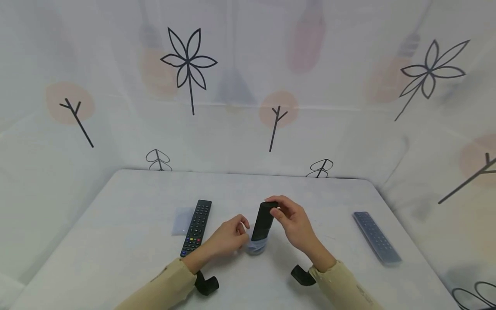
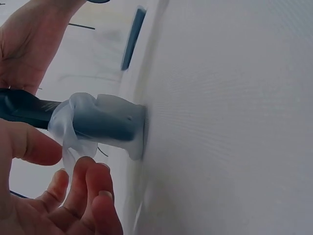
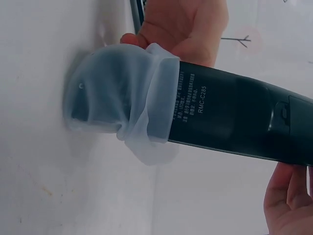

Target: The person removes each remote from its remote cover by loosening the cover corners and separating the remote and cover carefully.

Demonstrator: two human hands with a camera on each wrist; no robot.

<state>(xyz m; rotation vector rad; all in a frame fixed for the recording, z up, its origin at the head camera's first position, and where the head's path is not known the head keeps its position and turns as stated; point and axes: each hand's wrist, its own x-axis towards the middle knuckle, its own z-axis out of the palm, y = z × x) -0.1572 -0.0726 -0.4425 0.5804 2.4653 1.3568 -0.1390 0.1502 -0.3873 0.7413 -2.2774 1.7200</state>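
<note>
- Our right hand (image 1: 293, 224) pinches the top end of a black remote (image 1: 262, 221), fingers curled over it, and holds it standing upright on the table (image 1: 116, 241).
- The right wrist view shows our fingertips (image 3: 286, 196) on that far end, next to the battery-cover latch, with the back label reading RMC-C285.
- Our left hand (image 1: 228, 237) sits low beside the remote's foot, fingers curled, pinching the edge of a translucent silicone sleeve (image 1: 256, 246).
- The sleeve (image 3: 122, 112) covers only the bottom end of the remote; its rim is bunched and folded just above that end, and the sleeved tip presses on the table.
- In the left wrist view the loose flap of the sleeve (image 2: 73, 132) lies between our thumb (image 2: 34, 147) and fingers (image 2: 90, 191).
- All of this stands near the middle of the table, closer to the near edge than the far one.
- To the left of it, a second black remote (image 1: 197, 226) lies flat, buttons up, its near end just beside our left wrist.
- Left of that one lies a small clear sheet (image 1: 182, 221), touching or nearly touching it; we cannot tell which.
- Well apart, near the right edge, a third remote in a greyish cover (image 1: 376, 237) lies flat.
- Both our wrists wear black camera straps (image 1: 207, 285) over beige cuffs, close to the near edge.
</note>
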